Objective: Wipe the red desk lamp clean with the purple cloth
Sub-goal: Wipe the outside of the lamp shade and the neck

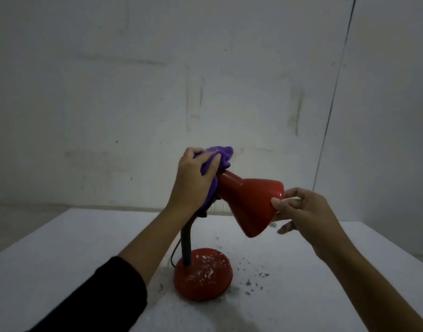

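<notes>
The red desk lamp [203, 274] sits on the white bench [62, 248], shade tipped down to the right, base speckled with white flakes. Left hand [193, 180] has the purple cloth [220, 155] bunched up, fingers curled round it, pressed on the shade's narrow end. Right hand [301, 209] pinches the shade's wide rim. Grey crumbs [253, 279] lie just beside the base.

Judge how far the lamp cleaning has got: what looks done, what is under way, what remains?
Done: the shade looks glossy and free of specks. Under way: the left hand presses the purple cloth on the shade's narrow end, while the right hand steadies its rim. Left: the base still carries white flakes, and debris lies on the table.
</notes>
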